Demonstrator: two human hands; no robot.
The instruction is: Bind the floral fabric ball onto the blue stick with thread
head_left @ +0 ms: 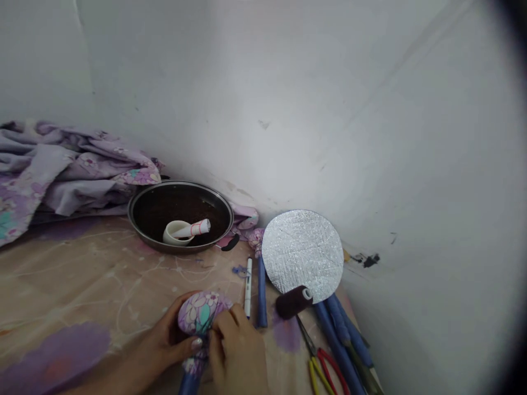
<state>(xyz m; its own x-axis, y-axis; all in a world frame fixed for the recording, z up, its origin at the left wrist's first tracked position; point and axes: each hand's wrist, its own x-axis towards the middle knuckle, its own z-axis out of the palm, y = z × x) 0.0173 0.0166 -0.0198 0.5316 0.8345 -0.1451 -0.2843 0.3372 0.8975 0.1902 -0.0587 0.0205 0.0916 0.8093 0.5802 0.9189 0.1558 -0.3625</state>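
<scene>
My left hand [171, 334] and my right hand [236, 354] are at the bottom middle of the picture, and both hold a soft ball of flower cloth [200, 311]. My left fingers [196, 343] curl around it from the left side. My right fingers [235, 323] press on it from the right side. Both hands are closed on the ball, so the fingers are not wide open. My left hand wraps more of it.

The ball sits on the end of a blue stick [188, 382] that runs down and out of the bottom of the picture. The ball and stick stand almost straight up and down in the picture, with the ball end pointing up, away from me.

Just right of my hands lie a white pen [248, 288] and another blue stick [262, 293] on the table [82, 269]. Farther right are a round silver mat [302, 255], a dark red spool of thread [293, 302], and a pile of blue sticks [337, 343]. Red and yellow handles [323, 367] are at the lower right. At the upper left, a black pan [132, 215] holds a white cup [178, 232], and purple flower cloth [69, 175] lies beside it.
</scene>
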